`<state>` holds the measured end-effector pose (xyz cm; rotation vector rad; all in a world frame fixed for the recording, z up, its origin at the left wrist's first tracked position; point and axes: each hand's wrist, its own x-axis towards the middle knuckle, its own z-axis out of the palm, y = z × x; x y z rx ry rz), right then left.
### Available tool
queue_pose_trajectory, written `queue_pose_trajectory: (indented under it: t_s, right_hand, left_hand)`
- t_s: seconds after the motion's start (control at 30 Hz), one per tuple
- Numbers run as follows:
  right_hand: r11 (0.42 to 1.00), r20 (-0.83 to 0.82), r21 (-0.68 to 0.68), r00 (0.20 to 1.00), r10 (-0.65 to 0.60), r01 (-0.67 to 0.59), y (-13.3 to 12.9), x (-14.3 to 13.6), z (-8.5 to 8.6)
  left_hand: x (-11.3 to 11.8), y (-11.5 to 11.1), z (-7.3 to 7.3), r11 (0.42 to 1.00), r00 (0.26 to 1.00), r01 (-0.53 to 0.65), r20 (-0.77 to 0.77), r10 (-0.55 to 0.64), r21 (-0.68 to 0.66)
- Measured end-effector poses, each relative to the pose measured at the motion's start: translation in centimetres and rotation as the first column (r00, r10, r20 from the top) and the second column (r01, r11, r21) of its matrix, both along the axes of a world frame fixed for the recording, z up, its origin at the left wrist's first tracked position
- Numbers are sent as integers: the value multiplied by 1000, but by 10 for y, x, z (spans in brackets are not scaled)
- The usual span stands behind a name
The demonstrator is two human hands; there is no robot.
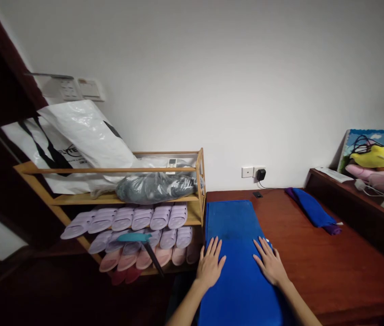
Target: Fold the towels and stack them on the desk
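A long blue cloth (239, 280) lies in a folded strip along the left side of a reddish-brown wooden surface, running from the wall toward me. On its left edge my left hand (210, 265) rests flat, fingers spread. My right hand (270, 262) lies flat on the opposite edge with its fingers apart. Between the hands a crease crosses the cloth, and its far part looks darker. A small white tag shows beside the right fingers. Neither hand grips anything.
A wooden shoe rack (200, 181) with lilac slippers (178, 215), pink slippers and bags stands at left. A rolled blue and purple cloth (314, 208) lies at right. A black plug (261, 174) sits in the wall socket. A raised ledge (327, 190) holds a yellow plush toy (380, 157).
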<state>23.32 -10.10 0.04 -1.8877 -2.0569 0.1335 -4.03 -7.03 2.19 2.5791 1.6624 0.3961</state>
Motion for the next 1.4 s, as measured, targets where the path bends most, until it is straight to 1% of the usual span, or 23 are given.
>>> queue_pose_trajectory:
  t_s: [0.07, 0.13, 0.23, 0.33, 0.4, 0.5, 0.6, 0.67, 0.73, 0.8, 0.87, 0.97, 1.03, 1.13, 1.17, 1.27, 1.4]
  right_hand:
    - [1000, 19, 15, 1000, -2, 2, -2, -1, -9]
    - [1000, 29, 26, 1000, -4, 4, -8, -1, -13]
    - [1000, -2, -15, 1000, -7, 7, -17, 3, -13]
    - [995, -102, -95, 995, 2, -11, -19, 15, -6]
    - [993, -156, -116, 988, -7, -11, -14, 26, 1]
    - [992, -178, -121, 983, -39, 18, 1, 40, 10]
    - [989, -202, -140, 976, -82, 54, 15, 45, 16]
    - [988, -240, -138, 966, -94, 62, 19, 45, 19]
    - [992, -304, -117, 950, -71, 37, 16, 46, 23]
    - [996, -386, -89, 922, -25, -10, 8, 49, 30]
    - [997, -465, -60, 885, 12, -45, -4, 54, 38]
    - [999, -546, -19, 837, 29, -46, -23, 59, 55]
    - [1000, -622, 2, 783, 19, -23, -32, 60, 68]
    - [1000, -744, 0, 668, -17, 26, -42, 60, 88]
    - [999, -767, -5, 641, -27, 36, -44, 60, 94]
    - [999, -790, -6, 612, -37, 51, -50, 61, 108]
    - [998, -804, 29, 595, -10, 57, -61, 64, 124]
  left_hand:
    - [-2, 0, -11, 1000, 1000, 2, 1, -2, -18]
    - [-5, -4, -15, 999, 1000, 9, 10, -9, -40]
    - [-9, -12, -11, 993, 999, 28, 42, -23, -116]
    - [-18, -12, -2, 983, 991, 62, 125, -41, -174]
    - [-24, -5, 4, 984, 984, 60, 178, -29, -170]
    - [-31, 14, 11, 984, 976, 41, 216, -3, -173]
    - [-36, 34, 17, 970, 970, 45, 244, 15, -239]
    - [-39, 43, 22, 957, 961, 53, 276, 29, -285]
    - [-46, 46, 30, 947, 943, 81, 332, 28, -310]
    - [-55, 43, 41, 939, 912, 134, 410, 8, -316]
    - [-65, 35, 54, 927, 870, 194, 493, -11, -321]
    - [-74, 21, 71, 904, 807, 251, 590, 2, -347]
    - [-75, 13, 79, 891, 768, 272, 640, 26, -363]
    - [-75, 7, 91, 878, 713, 303, 699, 49, -371]
    - [-75, 5, 95, 874, 700, 313, 713, 52, -371]
    - [-78, -1, 114, 872, 674, 332, 737, 47, -359]
    - [-83, -16, 141, 896, 680, 316, 733, 17, -313]
